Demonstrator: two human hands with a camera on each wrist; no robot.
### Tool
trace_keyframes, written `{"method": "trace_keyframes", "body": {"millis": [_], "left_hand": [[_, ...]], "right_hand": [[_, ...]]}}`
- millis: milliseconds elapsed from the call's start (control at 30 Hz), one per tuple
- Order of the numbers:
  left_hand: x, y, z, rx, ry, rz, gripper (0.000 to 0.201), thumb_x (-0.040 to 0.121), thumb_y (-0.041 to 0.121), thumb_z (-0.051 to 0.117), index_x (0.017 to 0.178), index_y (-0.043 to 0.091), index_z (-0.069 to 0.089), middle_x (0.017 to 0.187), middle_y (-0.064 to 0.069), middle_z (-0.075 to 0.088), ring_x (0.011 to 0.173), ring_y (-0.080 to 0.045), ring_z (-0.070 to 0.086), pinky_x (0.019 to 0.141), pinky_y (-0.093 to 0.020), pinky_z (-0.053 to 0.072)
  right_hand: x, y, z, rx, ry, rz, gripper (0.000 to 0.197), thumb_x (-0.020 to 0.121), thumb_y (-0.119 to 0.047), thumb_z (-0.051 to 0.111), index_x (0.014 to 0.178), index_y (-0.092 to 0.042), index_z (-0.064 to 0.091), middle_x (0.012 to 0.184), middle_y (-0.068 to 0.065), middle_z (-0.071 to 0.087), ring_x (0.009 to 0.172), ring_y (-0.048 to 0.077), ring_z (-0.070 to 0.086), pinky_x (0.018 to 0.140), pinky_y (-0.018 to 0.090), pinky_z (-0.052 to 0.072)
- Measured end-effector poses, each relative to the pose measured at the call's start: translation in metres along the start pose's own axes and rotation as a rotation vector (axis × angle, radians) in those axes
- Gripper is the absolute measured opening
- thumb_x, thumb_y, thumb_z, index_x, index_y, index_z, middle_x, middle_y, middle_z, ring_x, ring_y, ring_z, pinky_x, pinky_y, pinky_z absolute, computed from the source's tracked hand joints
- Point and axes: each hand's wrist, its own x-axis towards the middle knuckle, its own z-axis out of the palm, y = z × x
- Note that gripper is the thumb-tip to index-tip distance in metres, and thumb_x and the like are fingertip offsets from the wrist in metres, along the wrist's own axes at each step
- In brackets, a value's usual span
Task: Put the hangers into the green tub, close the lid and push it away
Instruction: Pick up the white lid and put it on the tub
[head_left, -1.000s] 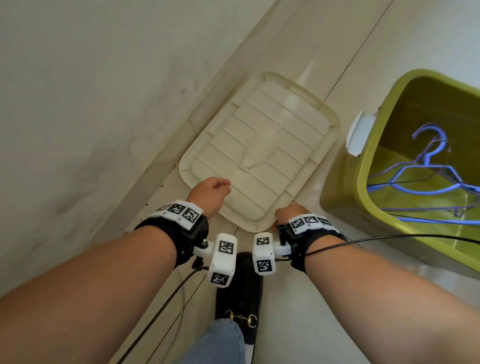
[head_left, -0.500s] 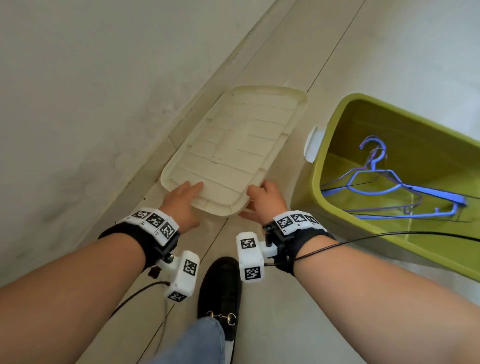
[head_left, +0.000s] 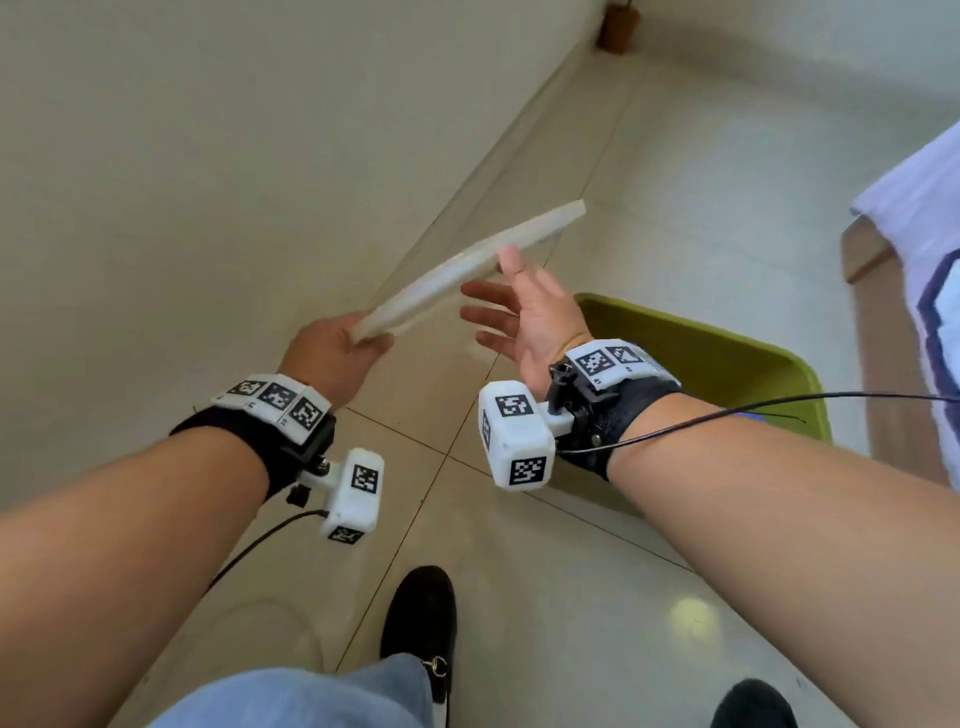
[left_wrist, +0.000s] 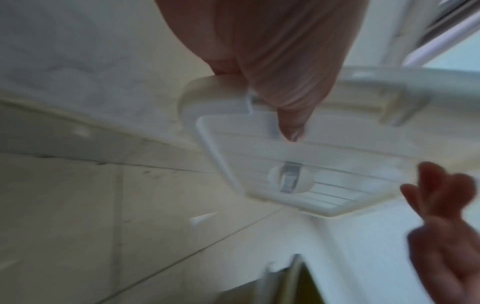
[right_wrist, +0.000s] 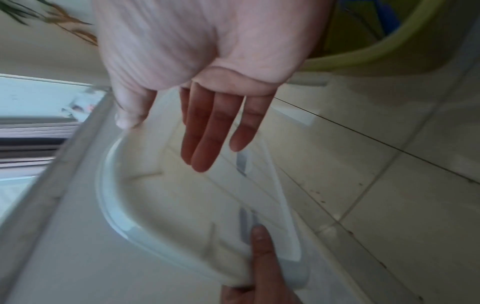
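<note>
The cream lid (head_left: 467, 265) is up in the air, tilted and seen edge-on in the head view. My left hand (head_left: 332, 353) grips its near end, thumb over the rim (left_wrist: 285, 86). My right hand (head_left: 519, 312) is beside it with straight, spread fingers (right_wrist: 213, 127); only the thumb touches the lid's edge (right_wrist: 182, 205). The green tub (head_left: 727, 343) stands open on the floor behind my right wrist. Blue hangers (right_wrist: 384, 20) lie inside it, mostly hidden by my right arm in the head view.
A pale wall (head_left: 208, 156) with a skirting runs along the left. A bed with white and blue cloth (head_left: 924, 260) stands at the right. My black shoe (head_left: 421, 623) is on the tiled floor below. A brown pot (head_left: 618, 26) sits in the far corner.
The lid has come up off the floor and turned edge-on. My right hand has let go of its corner and spread out; the left hand still holds the near end.
</note>
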Motion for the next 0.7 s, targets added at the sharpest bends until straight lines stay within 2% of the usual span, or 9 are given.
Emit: {"method": "trace_keyframes", "body": {"millis": [100, 167, 233, 300, 367, 433, 500, 567, 700], "left_hand": [[-0.008, 0.048, -0.005, -0.077, 0.025, 0.061, 0.029, 0.091, 0.033, 0.061, 0.112, 0.016, 0.068, 0.078, -0.004, 0.061, 0.065, -0.019, 0.052, 0.056, -0.027, 0.037], [-0.016, 0.075, -0.01, -0.129, 0.031, 0.085, 0.02, 0.09, 0.036, 0.061, 0.103, 0.022, 0.065, 0.066, 0.001, 0.056, 0.054, -0.014, 0.048, 0.051, -0.025, 0.037], [-0.021, 0.098, -0.014, -0.277, 0.053, 0.121, 0.013, 0.088, 0.033, 0.064, 0.1, 0.028, 0.062, 0.069, 0.008, 0.06, 0.059, -0.014, 0.055, 0.057, -0.026, 0.047], [-0.026, 0.123, -0.018, -0.453, 0.103, 0.132, 0.018, 0.083, 0.033, 0.07, 0.098, 0.025, 0.063, 0.079, 0.01, 0.066, 0.076, -0.018, 0.067, 0.074, -0.032, 0.056], [-0.029, 0.142, -0.02, -0.578, 0.141, 0.123, 0.028, 0.081, 0.035, 0.072, 0.102, 0.02, 0.062, 0.086, 0.006, 0.069, 0.084, -0.019, 0.069, 0.08, -0.035, 0.057], [-0.033, 0.158, -0.017, -0.651, 0.162, 0.113, 0.025, 0.077, 0.04, 0.073, 0.095, 0.026, 0.063, 0.092, 0.001, 0.072, 0.088, -0.023, 0.071, 0.083, -0.042, 0.058], [-0.037, 0.17, -0.012, -0.699, 0.164, 0.084, 0.022, 0.071, 0.041, 0.072, 0.088, 0.029, 0.064, 0.092, 0.001, 0.073, 0.088, -0.024, 0.071, 0.083, -0.044, 0.058], [-0.043, 0.178, -0.004, -0.737, 0.133, 0.052, 0.025, 0.073, 0.035, 0.071, 0.094, 0.024, 0.064, 0.088, 0.0, 0.07, 0.083, -0.025, 0.067, 0.081, -0.044, 0.058], [-0.056, 0.19, 0.016, -0.748, 0.083, 0.006, 0.031, 0.081, 0.032, 0.068, 0.106, 0.015, 0.062, 0.084, -0.002, 0.067, 0.076, -0.024, 0.063, 0.081, -0.048, 0.057]], "right_hand": [[-0.025, -0.031, -0.008, -0.056, -0.02, -0.07, 0.026, 0.088, -0.051, 0.051, 0.107, -0.034, 0.05, 0.102, 0.004, 0.073, 0.078, 0.02, 0.069, 0.065, 0.031, 0.051], [-0.041, -0.046, -0.018, -0.104, 0.007, -0.105, 0.032, 0.087, -0.053, 0.051, 0.114, -0.035, 0.05, 0.11, 0.004, 0.071, 0.089, 0.022, 0.069, 0.075, 0.037, 0.052], [-0.057, -0.059, -0.035, -0.161, 0.052, -0.146, 0.042, 0.088, -0.053, 0.049, 0.123, -0.032, 0.049, 0.115, 0.002, 0.068, 0.1, 0.023, 0.067, 0.087, 0.042, 0.05], [-0.073, -0.07, -0.058, -0.224, 0.102, -0.191, 0.056, 0.086, -0.056, 0.049, 0.134, -0.029, 0.042, 0.123, 0.001, 0.063, 0.109, 0.021, 0.062, 0.096, 0.045, 0.045], [-0.086, -0.08, -0.082, -0.304, 0.168, -0.218, 0.075, 0.076, -0.066, 0.051, 0.14, -0.031, 0.035, 0.134, -0.001, 0.055, 0.117, 0.018, 0.055, 0.102, 0.048, 0.04], [-0.095, -0.089, -0.111, -0.36, 0.268, -0.23, 0.085, 0.068, -0.073, 0.052, 0.141, -0.035, 0.031, 0.145, -0.001, 0.044, 0.128, 0.019, 0.045, 0.108, 0.048, 0.033], [-0.105, -0.1, -0.136, -0.363, 0.378, -0.248, 0.076, 0.078, -0.064, 0.052, 0.143, -0.031, 0.029, 0.151, 0.0, 0.036, 0.134, 0.021, 0.038, 0.11, 0.042, 0.029], [-0.114, -0.111, -0.164, -0.361, 0.489, -0.278, 0.066, 0.089, -0.05, 0.049, 0.146, -0.024, 0.028, 0.151, 0.001, 0.033, 0.135, 0.02, 0.036, 0.106, 0.032, 0.027], [-0.126, -0.127, -0.214, -0.417, 0.696, -0.288, 0.063, 0.09, -0.049, 0.047, 0.145, -0.022, 0.03, 0.15, 0.0, 0.035, 0.133, 0.018, 0.038, 0.101, 0.026, 0.028]]}}
